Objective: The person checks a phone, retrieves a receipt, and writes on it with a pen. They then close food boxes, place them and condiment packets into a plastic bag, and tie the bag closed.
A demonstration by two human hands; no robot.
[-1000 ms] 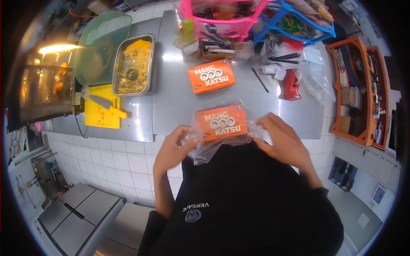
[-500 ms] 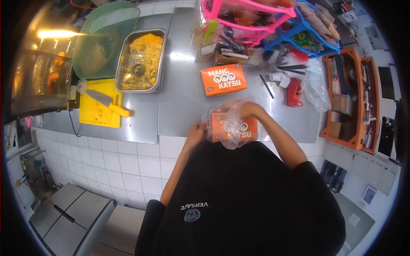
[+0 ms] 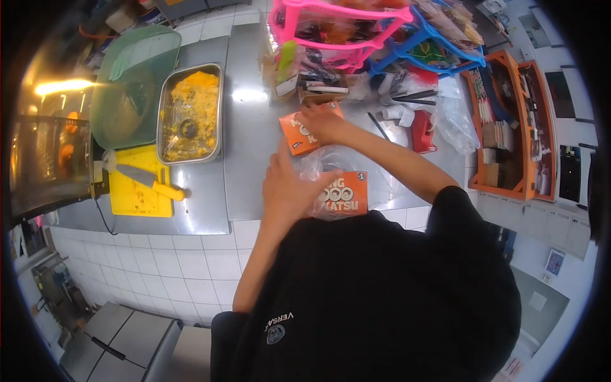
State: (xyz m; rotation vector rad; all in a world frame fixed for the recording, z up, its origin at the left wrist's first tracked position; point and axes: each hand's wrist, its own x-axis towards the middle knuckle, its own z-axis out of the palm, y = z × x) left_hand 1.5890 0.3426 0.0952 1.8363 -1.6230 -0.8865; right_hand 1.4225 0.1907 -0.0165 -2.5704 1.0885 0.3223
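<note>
At the counter's front edge lies an orange takeaway box [image 3: 350,193] printed "Katsu", its left part covered by a crumpled clear plastic bag [image 3: 310,167]. My left hand [image 3: 280,188] is at the bag, thumb over it towards the box and fingers stretched up on its far left side. Just beyond, my right hand [image 3: 323,125] rests over a second orange box [image 3: 294,135], fingers curled across its top. That box sits tilted, and the hand hides much of its print.
To the left are a steel tray of yellow-orange food [image 3: 198,95], a yellow cutting board [image 3: 137,202], a knife [image 3: 149,181] and a green tub [image 3: 130,83]. Pink [image 3: 344,54] and blue baskets [image 3: 420,57] stand at the back. A red object [image 3: 422,132] lies right, near an orange shelf [image 3: 499,127].
My right hand has left the bagged near box and reached onto the far box, which has turned. My left hand has moved up over the bag's left side. The view has shifted.
</note>
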